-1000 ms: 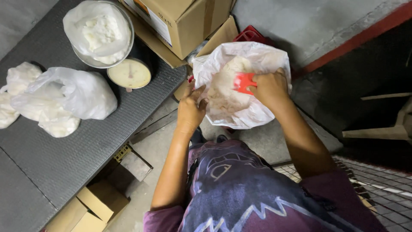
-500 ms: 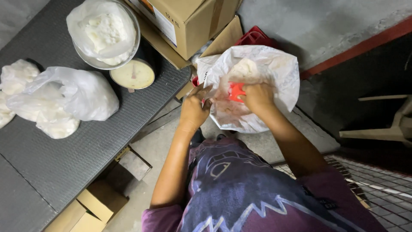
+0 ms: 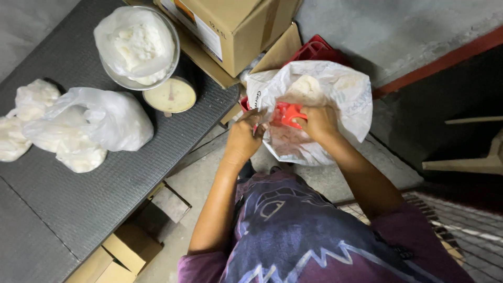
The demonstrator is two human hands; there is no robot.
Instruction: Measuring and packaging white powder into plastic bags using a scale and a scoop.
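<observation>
A large white sack (image 3: 343, 94) stands open in front of me, with pale powder or dough inside. My right hand (image 3: 317, 121) is inside its mouth, gripping a red plastic scoop (image 3: 287, 114). My left hand (image 3: 245, 137) pinches the near left edge of the sack's rim and holds it open. Both forearms reach forward from my purple patterned shirt.
A dark table (image 3: 78, 188) on the left carries a dial scale (image 3: 171, 95) whose metal bowl (image 3: 137, 50) holds a filled white bag, plus several filled white plastic bags (image 3: 89, 128). Cardboard boxes (image 3: 230, 29) stand behind, a red crate (image 3: 317, 50) behind the sack, smaller boxes (image 3: 118, 257) under the table.
The red scoop and my right hand have shifted left and lower inside the sack. My left hand keeps its hold on the rim.
</observation>
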